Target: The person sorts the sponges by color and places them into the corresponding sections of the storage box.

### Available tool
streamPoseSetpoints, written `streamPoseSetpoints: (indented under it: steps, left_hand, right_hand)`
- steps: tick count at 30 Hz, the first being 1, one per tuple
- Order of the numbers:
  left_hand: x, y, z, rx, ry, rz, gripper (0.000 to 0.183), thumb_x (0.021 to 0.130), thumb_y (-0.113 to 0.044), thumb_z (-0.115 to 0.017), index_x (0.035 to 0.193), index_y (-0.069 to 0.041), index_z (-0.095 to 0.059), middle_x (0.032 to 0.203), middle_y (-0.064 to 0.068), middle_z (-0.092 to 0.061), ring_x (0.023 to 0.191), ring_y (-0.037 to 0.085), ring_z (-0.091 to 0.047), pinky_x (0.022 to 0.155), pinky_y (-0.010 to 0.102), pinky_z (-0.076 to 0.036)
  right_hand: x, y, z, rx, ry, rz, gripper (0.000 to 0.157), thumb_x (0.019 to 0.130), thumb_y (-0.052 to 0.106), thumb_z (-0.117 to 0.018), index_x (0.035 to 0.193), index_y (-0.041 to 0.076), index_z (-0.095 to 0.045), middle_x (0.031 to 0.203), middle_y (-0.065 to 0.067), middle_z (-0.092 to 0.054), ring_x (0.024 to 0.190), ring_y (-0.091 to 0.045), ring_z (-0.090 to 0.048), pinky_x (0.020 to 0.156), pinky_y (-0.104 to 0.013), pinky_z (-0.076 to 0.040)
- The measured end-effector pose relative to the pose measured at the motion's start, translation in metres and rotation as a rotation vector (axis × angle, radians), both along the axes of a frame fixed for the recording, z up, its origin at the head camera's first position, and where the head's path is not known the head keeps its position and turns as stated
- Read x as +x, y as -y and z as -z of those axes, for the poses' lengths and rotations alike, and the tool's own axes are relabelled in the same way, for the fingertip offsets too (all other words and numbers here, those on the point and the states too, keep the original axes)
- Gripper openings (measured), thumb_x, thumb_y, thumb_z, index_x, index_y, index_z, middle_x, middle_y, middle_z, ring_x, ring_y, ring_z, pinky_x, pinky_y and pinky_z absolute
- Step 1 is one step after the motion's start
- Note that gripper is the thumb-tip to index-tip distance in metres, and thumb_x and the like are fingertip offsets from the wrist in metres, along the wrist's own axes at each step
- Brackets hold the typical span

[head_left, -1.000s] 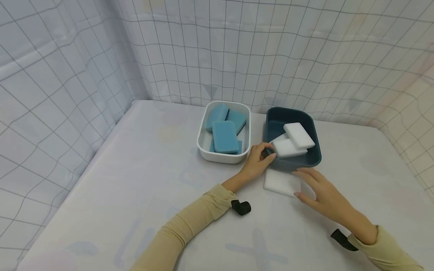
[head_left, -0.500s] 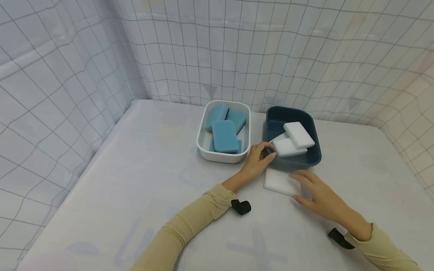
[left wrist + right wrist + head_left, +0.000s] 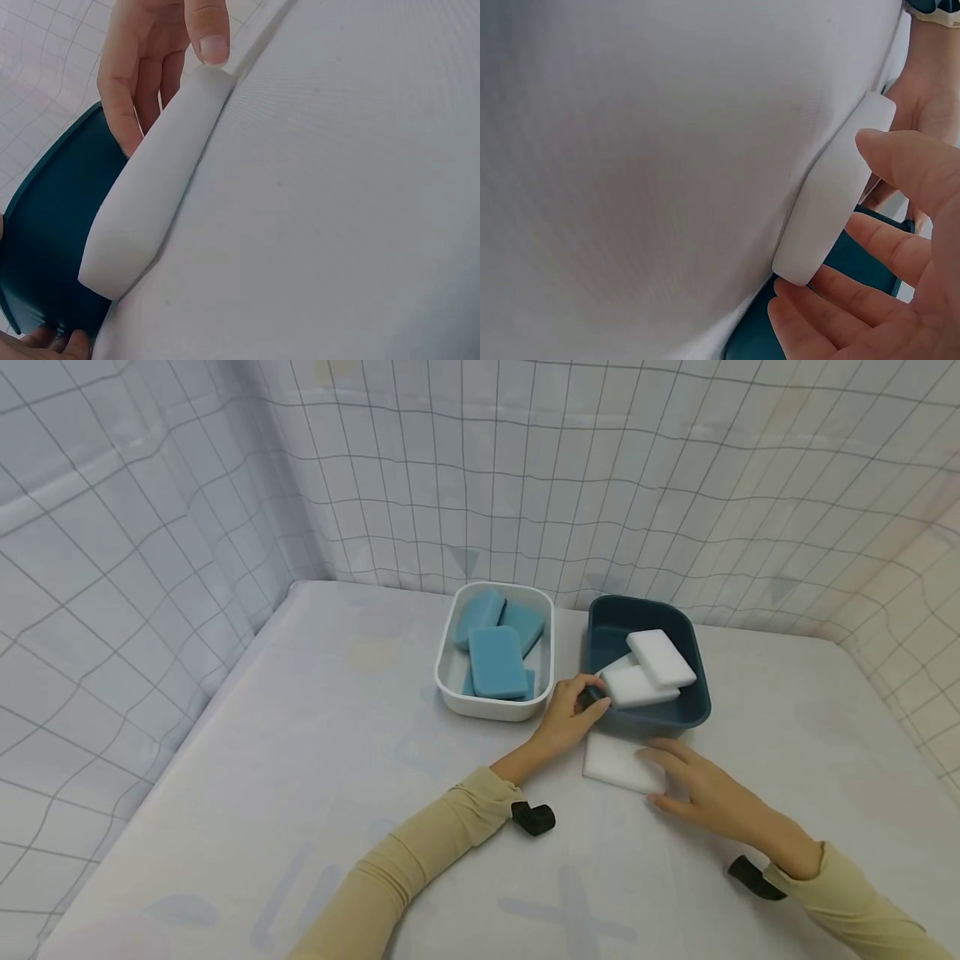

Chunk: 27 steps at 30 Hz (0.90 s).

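A white sponge (image 3: 618,764) lies flat on the table in front of a dark teal bin (image 3: 652,720). My left hand (image 3: 566,714) grips the bin's near left corner, thumb outside and fingers over the rim. Relaxed fingers of my right hand (image 3: 697,789) reach over the right end of that sponge; in the right wrist view the thumb tip is right at one edge of the sponge (image 3: 829,195) and the other fingers lie along the opposite side. Several more white sponges (image 3: 660,660) are piled inside the bin.
Left of the teal bin stands a white bin (image 3: 491,708) holding several blue sponges (image 3: 498,662). A pale cloth covers the table (image 3: 322,735). Grid-patterned curtains (image 3: 480,468) hang behind and at both sides.
My right hand has shifted slightly left and lower, its fingers now further over the flat sponge. The left hand, both bins and the sponges have stayed put.
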<state>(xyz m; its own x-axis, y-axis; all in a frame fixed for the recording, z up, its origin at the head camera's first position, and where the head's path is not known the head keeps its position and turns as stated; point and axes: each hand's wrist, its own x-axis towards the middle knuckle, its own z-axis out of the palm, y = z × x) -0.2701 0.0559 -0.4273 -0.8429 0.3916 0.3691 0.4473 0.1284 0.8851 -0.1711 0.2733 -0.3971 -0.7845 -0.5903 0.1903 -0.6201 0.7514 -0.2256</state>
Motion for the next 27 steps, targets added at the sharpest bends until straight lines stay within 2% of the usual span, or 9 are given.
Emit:
streamPoseSetpoints:
  steps: [6,18,27]
  left_hand:
    - [0.0030,-0.0003,-0.0002,-0.040,0.068,-0.021,0.027,0.095,-0.014,-0.053,0.119,-0.002,-0.052,0.117,0.020,-0.049,0.092,0.023,-0.046,0.074,0.015,-0.037]
    - [0.0005,-0.0001,0.0001,-0.016,0.009,-0.008,0.025,0.094,-0.010,-0.055,0.116,0.001,-0.053,0.104,0.021,-0.056,0.073,0.015,-0.047,0.066,0.014,-0.038]
    - [0.0014,-0.0006,0.0002,-0.023,0.025,-0.010,0.025,0.094,-0.011,-0.055,0.116,0.000,-0.053,0.107,0.021,-0.054,0.074,0.013,-0.046,0.066,0.014,-0.038]
  right_hand:
    - [-0.0016,0.0001,-0.0014,-0.004,0.021,-0.010,0.055,0.075,0.016,-0.077,0.124,0.006,-0.054,0.125,-0.019,-0.054,0.111,-0.035,-0.057,0.083,-0.047,-0.051]
    - [-0.0070,0.0001,0.0034,-0.024,-0.031,-0.023,0.052,0.071,0.014,-0.080,0.117,0.004,-0.057,0.115,-0.014,-0.060,0.104,-0.027,-0.060,0.079,-0.042,-0.053]
    - [-0.0042,-0.0048,-0.0023,-0.054,-0.097,-0.021,0.055,0.064,0.012,-0.083,0.113,0.005,-0.059,0.111,-0.011,-0.062,0.101,-0.026,-0.060,0.076,-0.041,-0.053]
